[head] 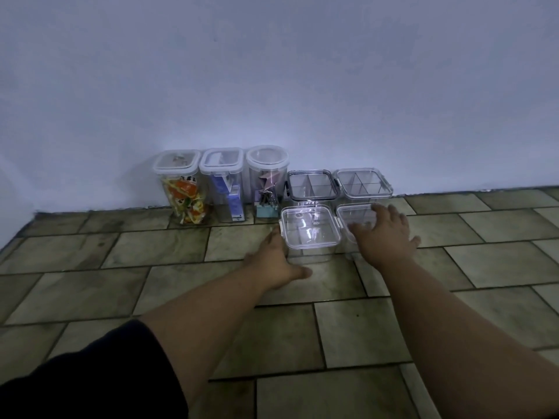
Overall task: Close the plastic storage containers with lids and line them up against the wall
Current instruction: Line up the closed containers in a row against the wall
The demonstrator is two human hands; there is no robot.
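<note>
Wall point(302, 71): three tall jars point(222, 182) and two square boxes point(338, 184) stand lidded along it.
Front boxes point(308, 226): two, lidded, just before those.
Left hand point(276, 258): fingers straight, against the left one's side.
Right hand point(385, 234): fingers spread over the right one.

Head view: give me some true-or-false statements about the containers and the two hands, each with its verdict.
1. The front left container has its lid on. True.
2. The right hand lies on the front right container. True.
3. The left hand holds a loose lid. False: it is open beside the front left container, holding nothing.
4. The leftmost tall container is empty. False: it holds colourful contents.
</note>
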